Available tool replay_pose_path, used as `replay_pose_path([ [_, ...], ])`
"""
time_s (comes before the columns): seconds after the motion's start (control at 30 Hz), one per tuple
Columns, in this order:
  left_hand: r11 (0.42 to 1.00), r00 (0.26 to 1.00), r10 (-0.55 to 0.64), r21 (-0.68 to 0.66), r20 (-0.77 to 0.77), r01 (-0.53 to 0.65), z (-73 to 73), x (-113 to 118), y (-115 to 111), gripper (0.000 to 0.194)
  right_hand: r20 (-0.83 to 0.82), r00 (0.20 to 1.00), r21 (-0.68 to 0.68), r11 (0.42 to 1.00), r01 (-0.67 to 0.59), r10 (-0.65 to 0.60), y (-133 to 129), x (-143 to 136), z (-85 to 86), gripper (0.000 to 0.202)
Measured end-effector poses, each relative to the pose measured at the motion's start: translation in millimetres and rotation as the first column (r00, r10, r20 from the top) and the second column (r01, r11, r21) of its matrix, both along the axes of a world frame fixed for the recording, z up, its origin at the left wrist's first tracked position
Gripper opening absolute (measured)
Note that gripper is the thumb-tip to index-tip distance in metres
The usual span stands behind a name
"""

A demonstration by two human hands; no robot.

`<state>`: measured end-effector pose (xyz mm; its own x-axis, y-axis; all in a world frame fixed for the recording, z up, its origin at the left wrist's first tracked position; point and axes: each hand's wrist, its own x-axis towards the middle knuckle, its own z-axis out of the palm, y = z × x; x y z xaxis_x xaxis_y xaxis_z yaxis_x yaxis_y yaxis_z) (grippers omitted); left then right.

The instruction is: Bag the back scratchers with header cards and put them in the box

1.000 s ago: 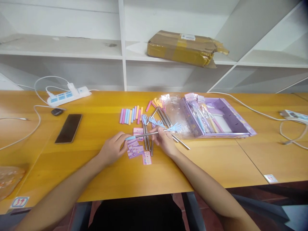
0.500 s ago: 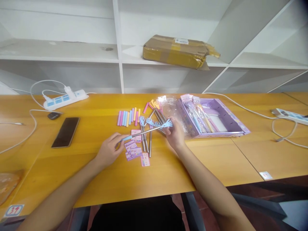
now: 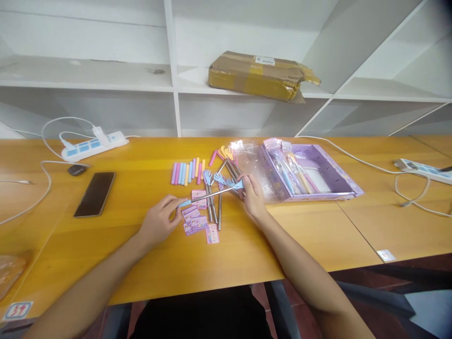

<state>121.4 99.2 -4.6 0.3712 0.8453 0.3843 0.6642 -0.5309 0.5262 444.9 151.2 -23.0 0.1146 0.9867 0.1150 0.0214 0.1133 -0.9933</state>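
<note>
Between my two hands stretches a back scratcher (image 3: 211, 194) with a metal rod, a blue grip and a blue claw head. My left hand (image 3: 159, 220) is closed on its blue grip, and my right hand (image 3: 253, 197) pinches it at the claw. Beneath the rod lie more back scratchers (image 3: 212, 207) with blue claws, their rods pointing toward me. Farther back is a group with yellow and pink claws (image 3: 226, 152). Coloured handle sleeves (image 3: 185, 173) form a row left of them. Small purple and pink cards (image 3: 196, 222) lie near my left hand.
To the right, a purple box (image 3: 339, 176) holds wrapped back scratchers, with clear plastic bags (image 3: 254, 162) beside it. A phone (image 3: 95, 194) and a power strip (image 3: 95, 147) are at left. A taped carton (image 3: 257, 77) rests on the shelf; another power strip (image 3: 423, 170) is far right.
My right hand has shifted slightly left and its fingers now cover more of the blue claw. My left hand keeps its hold on the grip.
</note>
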Motion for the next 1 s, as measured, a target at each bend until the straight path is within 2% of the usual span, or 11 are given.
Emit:
replay_pose_path([
  [0.4,0.998,1.000,0.023,0.051,0.003,-0.023,2.5,1.5,-1.8,0.033,0.042,0.998,-0.006,0.998,-0.055,0.055,-8.1,-7.7,-0.2,0.038],
  [0.6,0.994,0.999,0.038,0.108,-0.013,-0.036,3.2,2.9,-2.9,0.031,0.121,0.990,-0.013,0.997,-0.076,0.077,-12.9,-11.2,-3.2,0.041],
  [0.87,0.995,0.999,0.032,0.096,-0.014,-0.031,2.4,5.9,-6.3,0.032,0.203,0.968,-0.037,0.989,-0.144,0.148,-23.6,-25.7,-1.7,0.041],
  [1.0,0.996,1.000,0.030,0.089,-0.004,-0.030,1.5,10.8,-10.5,0.034,0.235,0.955,-0.063,0.983,-0.171,0.181,-30.3,-32.3,-6.3,0.038],
])
